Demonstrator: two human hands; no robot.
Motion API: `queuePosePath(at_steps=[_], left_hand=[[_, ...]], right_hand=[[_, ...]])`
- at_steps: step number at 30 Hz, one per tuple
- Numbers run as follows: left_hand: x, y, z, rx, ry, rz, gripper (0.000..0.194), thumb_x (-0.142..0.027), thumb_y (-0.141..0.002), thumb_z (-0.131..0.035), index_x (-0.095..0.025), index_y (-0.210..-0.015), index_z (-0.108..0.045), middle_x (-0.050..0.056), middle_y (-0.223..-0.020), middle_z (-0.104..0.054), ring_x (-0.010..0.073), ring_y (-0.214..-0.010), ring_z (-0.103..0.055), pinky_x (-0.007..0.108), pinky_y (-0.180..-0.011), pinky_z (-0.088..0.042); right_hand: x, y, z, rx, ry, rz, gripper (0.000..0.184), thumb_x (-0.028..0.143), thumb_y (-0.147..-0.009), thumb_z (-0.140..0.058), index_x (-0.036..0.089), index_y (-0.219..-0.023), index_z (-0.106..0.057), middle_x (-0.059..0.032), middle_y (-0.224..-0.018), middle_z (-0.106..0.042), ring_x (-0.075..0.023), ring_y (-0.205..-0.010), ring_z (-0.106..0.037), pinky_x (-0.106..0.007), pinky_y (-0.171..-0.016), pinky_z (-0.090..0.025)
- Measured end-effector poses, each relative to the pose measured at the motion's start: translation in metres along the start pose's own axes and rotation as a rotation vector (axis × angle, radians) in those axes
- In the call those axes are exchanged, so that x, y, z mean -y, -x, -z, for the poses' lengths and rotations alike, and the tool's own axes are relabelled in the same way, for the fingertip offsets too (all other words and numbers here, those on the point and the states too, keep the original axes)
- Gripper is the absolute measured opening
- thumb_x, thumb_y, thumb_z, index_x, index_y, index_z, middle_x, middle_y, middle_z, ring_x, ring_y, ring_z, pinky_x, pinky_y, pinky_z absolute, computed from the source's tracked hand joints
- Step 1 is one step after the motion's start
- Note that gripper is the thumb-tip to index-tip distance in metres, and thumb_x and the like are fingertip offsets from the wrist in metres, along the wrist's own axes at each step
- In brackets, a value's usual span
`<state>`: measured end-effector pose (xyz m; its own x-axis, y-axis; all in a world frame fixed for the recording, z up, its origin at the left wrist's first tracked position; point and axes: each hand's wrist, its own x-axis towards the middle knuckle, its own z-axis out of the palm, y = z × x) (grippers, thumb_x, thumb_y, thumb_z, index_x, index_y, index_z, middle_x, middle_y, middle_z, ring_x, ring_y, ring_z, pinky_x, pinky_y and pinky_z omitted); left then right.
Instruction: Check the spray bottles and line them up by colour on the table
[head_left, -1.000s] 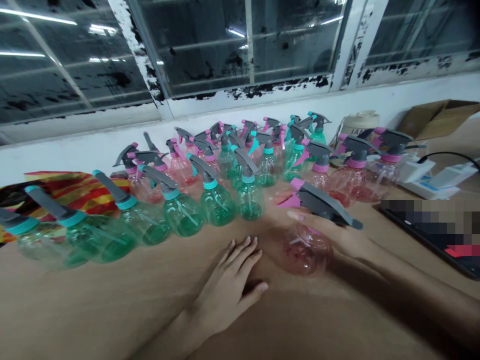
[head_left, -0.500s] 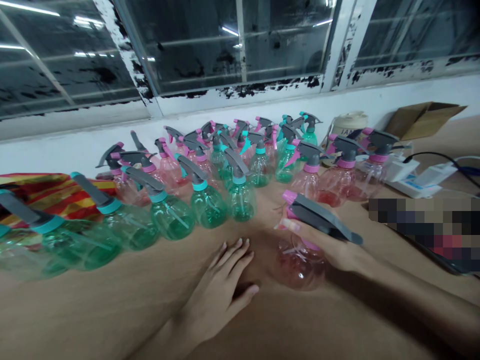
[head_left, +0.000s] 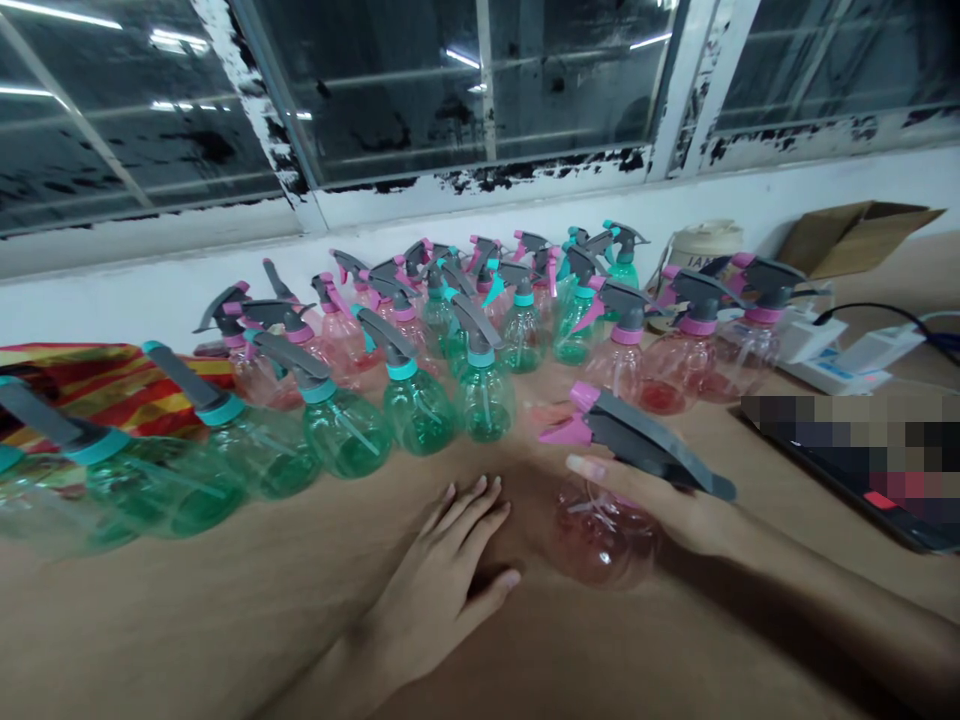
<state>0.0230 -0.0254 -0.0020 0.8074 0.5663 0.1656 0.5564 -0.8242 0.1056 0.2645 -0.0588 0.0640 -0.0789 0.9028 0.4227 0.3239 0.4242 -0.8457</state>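
Note:
My right hand [head_left: 660, 505] is closed round the neck of a pink spray bottle [head_left: 600, 535] with a grey and pink trigger head [head_left: 637, 440]. The bottle stands on the brown table [head_left: 187, 610] in front of me. Just left of that bottle, my left hand [head_left: 442, 580] lies flat on the table with its fingers stretched out, holding nothing. Beyond both hands stand several green spray bottles [head_left: 416, 405] and pink spray bottles [head_left: 679, 365] in rows.
A striped red and yellow cloth [head_left: 105, 385] lies at the far left. A white power strip [head_left: 829, 350], a cardboard box [head_left: 851, 235] and a pale tub [head_left: 701, 245] sit at the back right. A dark flat device [head_left: 862, 465] lies to the right. Windows run along the wall.
The trigger head of the held pink bottle has turned slightly in my right hand. My left hand has stayed flat in place. The view has shifted a little.

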Motion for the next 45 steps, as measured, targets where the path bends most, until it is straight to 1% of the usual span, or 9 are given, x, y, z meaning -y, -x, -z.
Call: queuePosePath(at_steps=[8, 13, 18, 22, 27, 32, 39, 42, 45], left_hand=[[0.000, 0.000, 0.001, -0.012, -0.017, -0.012, 0.051, -0.044, -0.095, -0.049, -0.018, -0.139, -0.041, 0.008, -0.148, -0.039, 0.0236, -0.135, -0.036, 0.045, -0.112, -0.027], [0.001, 0.000, 0.000, -0.022, -0.023, -0.014, 0.050, -0.044, -0.095, -0.049, -0.019, -0.138, -0.041, 0.007, -0.148, -0.039, 0.0231, -0.135, -0.036, 0.045, -0.113, -0.026], [0.000, -0.001, 0.000, -0.009, -0.038, -0.012, 0.050, -0.044, -0.096, -0.048, -0.018, -0.138, -0.041, 0.007, -0.148, -0.039, 0.0228, -0.136, -0.035, 0.045, -0.113, -0.026], [0.001, 0.000, -0.001, -0.010, -0.032, -0.017, 0.051, -0.044, -0.096, -0.047, -0.018, -0.139, -0.039, 0.007, -0.149, -0.037, 0.0227, -0.136, -0.035, 0.045, -0.113, -0.026], [0.002, 0.001, -0.003, -0.011, -0.031, -0.010, 0.052, -0.045, -0.096, -0.047, -0.017, -0.140, -0.038, 0.008, -0.149, -0.037, 0.0230, -0.136, -0.034, 0.046, -0.113, -0.026], [0.003, 0.001, -0.006, -0.015, -0.037, -0.014, 0.052, -0.046, -0.096, -0.046, -0.019, -0.140, -0.038, 0.007, -0.149, -0.037, 0.0226, -0.137, -0.033, 0.045, -0.113, -0.025], [0.002, 0.001, -0.004, -0.014, -0.052, -0.021, 0.052, -0.045, -0.096, -0.047, -0.017, -0.140, -0.039, 0.008, -0.148, -0.038, 0.0225, -0.136, -0.034, 0.045, -0.113, -0.025], [0.001, 0.000, -0.003, -0.022, -0.051, -0.019, 0.053, -0.045, -0.096, -0.048, -0.016, -0.139, -0.040, 0.010, -0.146, -0.041, 0.0238, -0.135, -0.037, 0.046, -0.111, -0.028], [0.000, 0.000, -0.002, -0.033, -0.062, -0.019, 0.053, -0.045, -0.095, -0.049, -0.015, -0.138, -0.041, 0.011, -0.145, -0.043, 0.0251, -0.133, -0.040, 0.046, -0.111, -0.030]], right_hand=[[0.001, -0.002, -0.001, -0.023, -0.025, 0.034, 0.010, 0.035, -0.082, -0.063, 0.026, -0.081, -0.061, 0.0033, -0.068, -0.055, -0.0135, -0.060, -0.053, -0.026, -0.055, -0.046], [-0.003, 0.001, -0.001, -0.031, 0.005, -0.023, 0.016, 0.041, -0.082, -0.063, 0.025, -0.083, -0.065, 0.0023, -0.069, -0.060, -0.0150, -0.064, -0.057, -0.029, -0.063, -0.050], [-0.007, 0.003, -0.002, -0.063, 0.018, -0.021, 0.015, 0.039, -0.082, -0.064, 0.024, -0.081, -0.065, 0.0023, -0.071, -0.063, -0.0152, -0.065, -0.060, -0.028, -0.063, -0.051], [-0.004, 0.002, -0.003, -0.034, -0.050, -0.006, 0.013, 0.035, -0.083, -0.064, 0.025, -0.091, -0.066, -0.0002, -0.089, -0.069, -0.0186, -0.086, -0.066, -0.031, -0.077, -0.053], [0.000, -0.004, -0.008, -0.003, -0.107, 0.046, 0.031, 0.031, -0.082, -0.064, 0.026, -0.113, -0.062, -0.0031, -0.108, -0.070, -0.0213, -0.101, -0.064, -0.036, -0.088, -0.051], [0.003, -0.008, -0.014, -0.038, -0.034, 0.061, 0.013, 0.034, -0.085, -0.061, 0.023, -0.090, -0.065, 0.0002, -0.084, -0.067, -0.0156, -0.078, -0.064, -0.029, -0.072, -0.051], [0.006, -0.004, -0.015, -0.092, 0.024, 0.085, 0.020, 0.036, -0.087, -0.058, 0.021, -0.074, -0.056, 0.0047, -0.066, -0.053, -0.0103, -0.060, -0.051, -0.024, -0.058, -0.044], [0.009, -0.003, -0.015, -0.038, 0.046, 0.115, 0.022, 0.036, -0.087, -0.058, 0.022, -0.071, -0.056, 0.0049, -0.064, -0.052, -0.0104, -0.059, -0.051, -0.025, -0.058, -0.043], [0.012, -0.003, -0.015, -0.012, 0.010, 0.138, 0.015, 0.038, -0.085, -0.060, 0.023, -0.082, -0.062, 0.0023, -0.077, -0.061, -0.0139, -0.071, -0.058, -0.027, -0.067, -0.046]])
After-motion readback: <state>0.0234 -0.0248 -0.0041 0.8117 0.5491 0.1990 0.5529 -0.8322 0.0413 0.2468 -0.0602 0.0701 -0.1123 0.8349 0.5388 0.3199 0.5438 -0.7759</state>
